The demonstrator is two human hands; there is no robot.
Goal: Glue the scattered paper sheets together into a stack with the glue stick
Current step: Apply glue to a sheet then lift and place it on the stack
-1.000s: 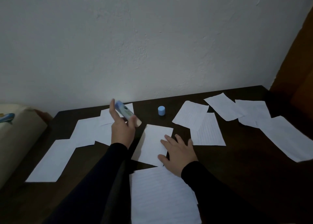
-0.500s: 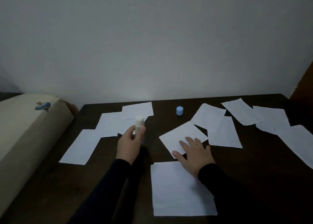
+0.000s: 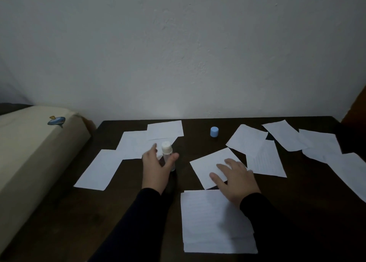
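From the head view, I am standing the glue stick (image 3: 168, 156) upright on the desk (image 3: 59, 222), left of the desk's middle, white tip up. My left hand (image 3: 156, 170) is spread loosely around it, thumb touching its right side and fingers apart on its left; whether I am truly gripping it or only steadying it, I cannot tell. My right hand (image 3: 235, 179) is lying flat with fingers spread, pressing on a tilted sheet (image 3: 210, 162) near the middle of the desk.

To do this step well, I judge I should be keeping the open tip off the wood and off my sleeve, then sliding the tilted sheet toward me with flat fingers so it does not crease, and squaring its corners over the stack (image 3: 213, 222) at the near edge before pressing down. Pressing from the centre outward should be seating the glue evenly.

The other sheets are lying loose: several (image 3: 130, 146) toward the far left corner, several more (image 3: 281, 136) toward the far right corner and right edge, some overlapping.

As for containers, the stick is the only one, and it is uncapped; its blue cap (image 3: 214, 132) is standing apart near the far edge. How much glue is left inside, I cannot tell. A pale cushion (image 3: 29, 152) is sitting off the left edge.
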